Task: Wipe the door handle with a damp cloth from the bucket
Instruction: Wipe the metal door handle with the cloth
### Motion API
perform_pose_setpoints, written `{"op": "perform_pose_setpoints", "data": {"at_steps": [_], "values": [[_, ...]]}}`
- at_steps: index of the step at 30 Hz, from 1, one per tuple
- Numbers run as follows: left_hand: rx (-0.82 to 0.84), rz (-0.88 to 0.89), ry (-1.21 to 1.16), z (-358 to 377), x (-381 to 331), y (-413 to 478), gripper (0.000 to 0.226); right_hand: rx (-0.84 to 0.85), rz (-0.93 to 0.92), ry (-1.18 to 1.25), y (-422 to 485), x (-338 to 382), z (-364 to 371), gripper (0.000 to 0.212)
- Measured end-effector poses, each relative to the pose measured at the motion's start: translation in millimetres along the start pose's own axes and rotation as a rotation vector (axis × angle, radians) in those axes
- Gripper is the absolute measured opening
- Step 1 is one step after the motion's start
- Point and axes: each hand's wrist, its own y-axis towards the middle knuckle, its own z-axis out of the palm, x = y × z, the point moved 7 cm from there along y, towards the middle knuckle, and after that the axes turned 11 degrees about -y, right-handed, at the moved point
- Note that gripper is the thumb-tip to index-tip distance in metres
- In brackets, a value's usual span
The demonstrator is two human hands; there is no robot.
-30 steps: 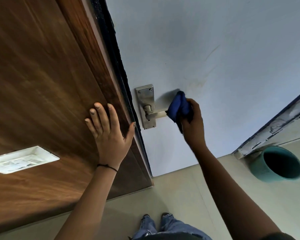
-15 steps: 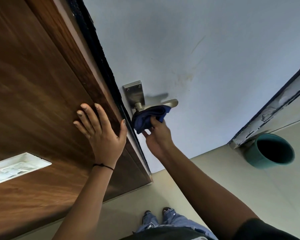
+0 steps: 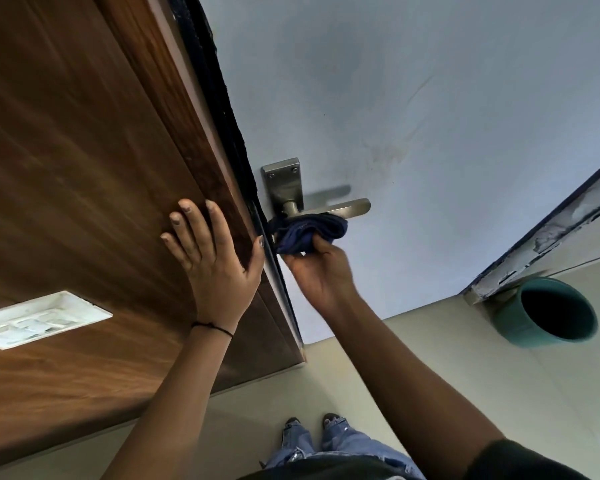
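Note:
A brushed-metal lever door handle [image 3: 350,206] with its backplate [image 3: 282,183] sticks out of the pale blue door. My right hand [image 3: 321,275] grips a bunched dark blue cloth [image 3: 307,232] and presses it up against the underside of the lever, near the spindle. The lever's free end shows bare to the right of the cloth. My left hand [image 3: 210,251] lies flat, fingers spread, on the brown wooden panel [image 3: 77,174] left of the door edge. A teal bucket [image 3: 548,313] stands on the floor at the lower right, its inside dark.
A white switch plate [image 3: 35,318] is set into the wooden panel at the left. A chipped white door frame [image 3: 548,237] runs along the right, just above the bucket. Beige floor tiles [image 3: 499,386] and my jeans and feet [image 3: 326,441] lie below.
A second ago my right hand held the cloth around the lever's outer end. It has since moved left and below the lever, toward the spindle. My left hand stays flat on the panel.

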Motion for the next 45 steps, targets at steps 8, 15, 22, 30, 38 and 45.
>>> {"op": "perform_pose_setpoints", "data": {"at_steps": [8,15,22,30,38,45], "values": [[0.014,0.024,0.023,3,-3,2,0.080,-0.136,-0.211,-0.072,0,83,-30,0.042],[-0.018,0.022,0.012,2,-1,1,0.077,-0.062,-0.099,-0.064,-1,8,-4,0.049],[-0.021,0.038,0.025,2,-1,1,0.079,0.057,-0.003,-0.039,-1,-19,9,0.043],[0.001,0.035,0.036,2,0,1,0.079,-0.151,-0.184,0.009,1,62,-28,0.027],[-0.012,0.025,0.034,2,0,1,0.078,-0.495,-0.762,-0.917,-31,89,-21,0.048],[-0.012,0.027,0.017,3,-1,1,0.078,-0.504,-1.092,-1.570,-39,54,2,0.056]]}}
